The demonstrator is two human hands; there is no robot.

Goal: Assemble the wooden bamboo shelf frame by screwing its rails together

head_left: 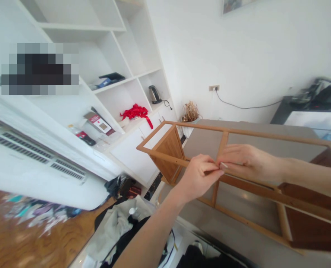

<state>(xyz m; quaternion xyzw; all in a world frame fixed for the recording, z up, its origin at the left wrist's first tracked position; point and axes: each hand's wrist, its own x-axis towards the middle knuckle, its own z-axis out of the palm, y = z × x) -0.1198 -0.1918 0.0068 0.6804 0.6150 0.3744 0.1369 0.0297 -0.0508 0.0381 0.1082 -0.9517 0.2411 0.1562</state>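
In front of me is a wooden furniture frame (159, 154) with open rectangular bays and side panels. Over its near upper rail, my left hand (200, 176) reaches in with thumb and fingers pinched together. From the right comes my right hand (242, 158), its fingertips meeting those of the left beside the cross bar (223, 139). A small, pale, short piece (223, 165) sticks out between the fingertips of both hands. Its exact kind is too small to tell, and the fingers hide most of it.
The frame stands on a grey-topped surface (201, 139). White shelves (112, 28) on the left hold a kettle (154, 95), red ribbon (136, 111), a box (99, 123) and a bottle (85, 137). Clothes (112, 227) lie below my left arm. A power cord (249, 108) crosses the wall.
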